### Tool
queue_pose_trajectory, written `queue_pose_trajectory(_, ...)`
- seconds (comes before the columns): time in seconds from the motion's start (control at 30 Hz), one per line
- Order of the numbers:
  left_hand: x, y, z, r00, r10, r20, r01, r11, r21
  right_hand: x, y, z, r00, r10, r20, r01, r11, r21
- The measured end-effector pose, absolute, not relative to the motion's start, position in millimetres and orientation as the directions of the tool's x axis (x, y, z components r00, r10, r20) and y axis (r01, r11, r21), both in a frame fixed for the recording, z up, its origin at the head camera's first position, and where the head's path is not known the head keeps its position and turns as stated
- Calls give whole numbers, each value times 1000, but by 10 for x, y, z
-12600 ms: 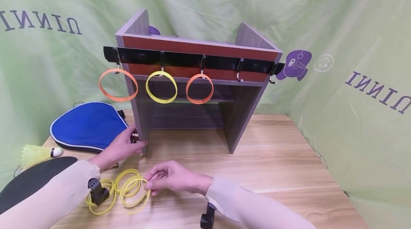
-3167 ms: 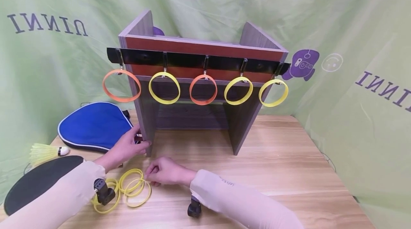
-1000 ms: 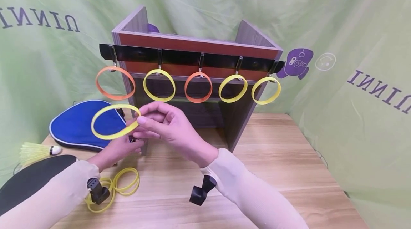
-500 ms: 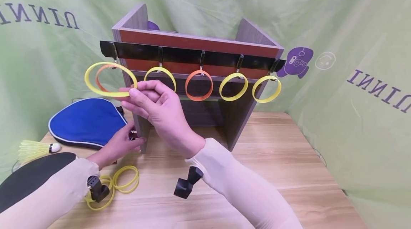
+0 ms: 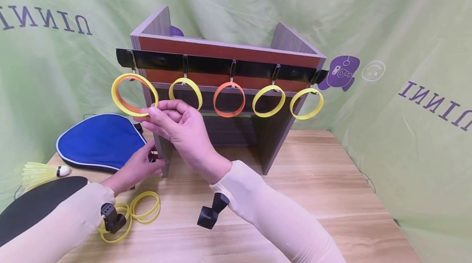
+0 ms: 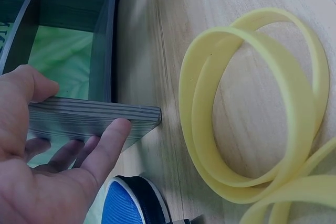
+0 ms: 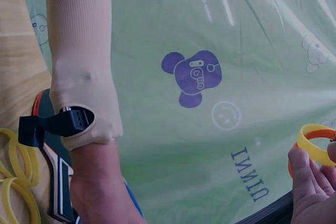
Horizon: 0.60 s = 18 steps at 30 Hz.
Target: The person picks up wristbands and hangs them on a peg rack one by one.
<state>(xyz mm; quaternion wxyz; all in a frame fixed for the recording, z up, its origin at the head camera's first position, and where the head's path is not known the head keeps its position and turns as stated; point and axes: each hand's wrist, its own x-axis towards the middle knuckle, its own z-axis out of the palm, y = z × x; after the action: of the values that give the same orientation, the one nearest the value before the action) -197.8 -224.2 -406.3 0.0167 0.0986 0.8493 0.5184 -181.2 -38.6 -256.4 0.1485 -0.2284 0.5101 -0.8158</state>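
My right hand [image 5: 184, 132] pinches a yellow silicone band [image 5: 113, 96] at its lower right edge. That band lies in front of an orange band [image 5: 127, 105] at the leftmost hook [image 5: 133, 64]; whether the hook passes through the yellow one I cannot tell. In the right wrist view the same yellow band [image 7: 315, 153] shows between thumb and fingers. With thumb and fingers on either side, my left hand [image 5: 138, 167] grips the left side panel [image 6: 94, 111] of a small grey wooden shelf [image 5: 291, 44]. Single bands hang on the other hooks of the black rack [image 5: 210, 63].
Several yellow bands [image 5: 158, 207] lie on the wooden table [image 5: 313, 197] near my left wrist. At the left are a blue case [image 5: 99, 140], a yellow shuttlecock [image 5: 40, 175] and a dark rounded paddle [image 5: 44, 197]. A green printed curtain [image 5: 405, 41] surrounds the table.
Two yellow bands came onto the right-hand hooks. My right hand then lifted another yellow band from the table to the leftmost hook, over the orange one. The left hand stays on the panel.
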Motion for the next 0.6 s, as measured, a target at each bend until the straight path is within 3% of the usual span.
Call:
queue_pose_trajectory(0.3, -1985, -2244, -4072, -980, 182, 80, 154, 440, 885, -1785, -323, -2627, -803, -543, 247, -39, -365, -930)
queue_pose_trajectory(0.6, -1976, -2241, -4058, -977, 172, 129, 195, 451, 871, -1746, -282, -2880, -715, -619, 325, -190, -275, -942)
